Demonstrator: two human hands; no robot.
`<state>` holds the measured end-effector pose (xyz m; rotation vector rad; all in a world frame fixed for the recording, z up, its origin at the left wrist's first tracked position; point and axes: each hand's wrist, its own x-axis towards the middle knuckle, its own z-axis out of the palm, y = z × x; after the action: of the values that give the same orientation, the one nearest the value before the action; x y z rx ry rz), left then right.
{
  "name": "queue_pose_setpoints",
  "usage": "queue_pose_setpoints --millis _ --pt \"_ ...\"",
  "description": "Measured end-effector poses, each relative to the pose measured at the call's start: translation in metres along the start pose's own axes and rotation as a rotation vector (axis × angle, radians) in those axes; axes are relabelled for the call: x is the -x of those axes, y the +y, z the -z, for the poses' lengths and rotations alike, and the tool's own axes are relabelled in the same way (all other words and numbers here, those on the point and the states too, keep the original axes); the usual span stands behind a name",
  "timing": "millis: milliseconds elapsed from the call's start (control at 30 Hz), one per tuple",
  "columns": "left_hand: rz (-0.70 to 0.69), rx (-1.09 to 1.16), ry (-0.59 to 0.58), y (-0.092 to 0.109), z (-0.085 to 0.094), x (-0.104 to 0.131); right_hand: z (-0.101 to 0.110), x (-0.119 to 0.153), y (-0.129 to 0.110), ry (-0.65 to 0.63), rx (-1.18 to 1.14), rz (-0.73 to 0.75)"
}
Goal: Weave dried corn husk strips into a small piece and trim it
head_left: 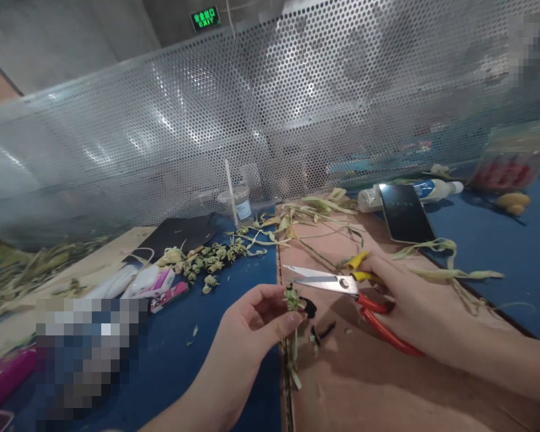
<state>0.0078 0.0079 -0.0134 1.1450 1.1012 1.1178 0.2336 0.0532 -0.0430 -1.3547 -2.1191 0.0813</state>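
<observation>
Between the thumb and fingers of my left hand [256, 327] is a small green plant piece [292, 297], with pale leaf strips hanging below it. My right hand [405, 294] is wrapped round the handles of scissors [337, 284], one handle yellow and the other red. The scissor blades are parted and point left, just above the plant piece. Small dark scraps [326, 331] lie on the brown board [355, 390] beneath the hands. A pile of green plant pieces [211, 261] sits on the blue surface [184, 366] to the left.
Long dry leaves [315, 210] lie at the board's back. A phone [407, 213] leans on a bottle [436, 189] at the right, near a clear container [508, 165]. A plastic cup with a straw [236, 204] stands before the perforated metal screen [207, 120].
</observation>
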Motion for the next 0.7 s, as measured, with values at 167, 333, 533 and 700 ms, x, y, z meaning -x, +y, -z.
queue_pose_setpoints --millis 167,333,533,700 --pt "0.030 0.096 0.015 -0.0011 0.0001 -0.0030 -0.0006 -0.0006 0.0006 -0.022 -0.007 -0.016" --pt "0.054 0.165 0.026 -0.0011 0.0004 -0.0033 0.0014 -0.0022 -0.0028 -0.008 -0.010 -0.013" --pt "0.073 0.153 0.001 0.0010 -0.0005 -0.0018 0.0020 -0.0016 -0.0034 -0.008 -0.030 -0.027" --pt "0.063 0.144 -0.010 0.0008 -0.0009 -0.0017 0.0014 -0.0021 -0.0029 -0.022 -0.003 -0.032"
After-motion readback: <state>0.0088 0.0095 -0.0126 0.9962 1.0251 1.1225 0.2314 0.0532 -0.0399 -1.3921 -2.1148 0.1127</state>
